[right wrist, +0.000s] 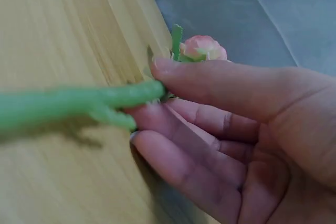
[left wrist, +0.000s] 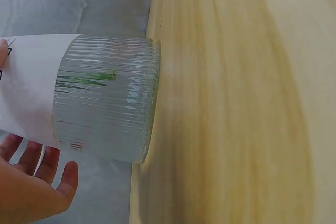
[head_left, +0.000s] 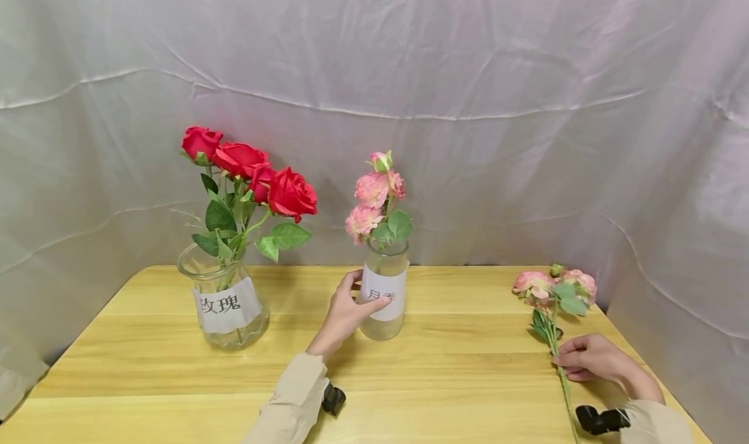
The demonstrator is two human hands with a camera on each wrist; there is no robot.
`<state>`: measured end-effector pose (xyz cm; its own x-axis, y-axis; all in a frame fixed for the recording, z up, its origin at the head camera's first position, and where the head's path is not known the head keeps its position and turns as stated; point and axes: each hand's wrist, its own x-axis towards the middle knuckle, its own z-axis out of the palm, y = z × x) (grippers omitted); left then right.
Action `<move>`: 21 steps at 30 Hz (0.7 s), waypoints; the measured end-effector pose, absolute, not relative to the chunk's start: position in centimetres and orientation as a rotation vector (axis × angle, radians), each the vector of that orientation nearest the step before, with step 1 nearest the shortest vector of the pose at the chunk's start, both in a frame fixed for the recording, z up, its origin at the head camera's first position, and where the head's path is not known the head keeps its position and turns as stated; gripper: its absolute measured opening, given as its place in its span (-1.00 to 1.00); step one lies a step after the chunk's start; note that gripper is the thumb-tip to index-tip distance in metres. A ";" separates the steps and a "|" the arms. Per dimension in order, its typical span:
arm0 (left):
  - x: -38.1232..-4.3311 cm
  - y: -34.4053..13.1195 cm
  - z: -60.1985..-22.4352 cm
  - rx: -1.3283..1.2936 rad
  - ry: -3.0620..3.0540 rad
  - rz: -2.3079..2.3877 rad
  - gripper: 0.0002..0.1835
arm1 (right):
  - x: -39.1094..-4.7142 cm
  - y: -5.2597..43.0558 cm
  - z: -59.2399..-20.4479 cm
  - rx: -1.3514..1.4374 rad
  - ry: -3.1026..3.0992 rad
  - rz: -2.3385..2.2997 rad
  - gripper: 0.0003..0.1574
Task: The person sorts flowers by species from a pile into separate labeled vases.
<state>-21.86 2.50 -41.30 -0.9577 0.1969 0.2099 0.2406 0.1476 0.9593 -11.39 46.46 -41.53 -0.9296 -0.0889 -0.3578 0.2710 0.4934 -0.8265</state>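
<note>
My left hand (head_left: 345, 307) is at a ribbed clear glass vase (head_left: 383, 328), its thumb across the white paper label and its fingers round the far side. Pink flowers (head_left: 372, 189) with green leaves stand in this vase. The left wrist view shows the vase's ribbed base (left wrist: 113, 98), with a cut green stem end inside. On the right, my right hand (head_left: 597, 359) pinches the green stem (head_left: 563, 379) of a pink artificial flower (head_left: 534, 285) between thumb and fingers. Its blooms point towards the table's back edge. Up close, the stem (right wrist: 79, 103) looks blurred.
A wider glass vase (head_left: 234, 340) with a white label holds several red roses (head_left: 292, 194) at the left. All stand on a wooden table (head_left: 456, 379), with a grey cloth (head_left: 468, 60) hanging behind and at both sides.
</note>
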 end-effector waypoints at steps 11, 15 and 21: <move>-21.9 2.4 -41.7 -0.463 -2.352 -1.985 -0.25 | -11.4 47.4 -42.2 0.065 2.361 -1.493 -0.53; -21.9 2.5 -41.6 -0.461 -2.350 -1.980 -0.24 | -11.2 47.7 -42.4 0.059 2.276 -1.618 -0.49; -21.9 2.5 -41.5 -0.456 -2.351 -1.977 -0.23 | -11.2 48.2 -42.2 -0.098 2.181 -1.805 -0.56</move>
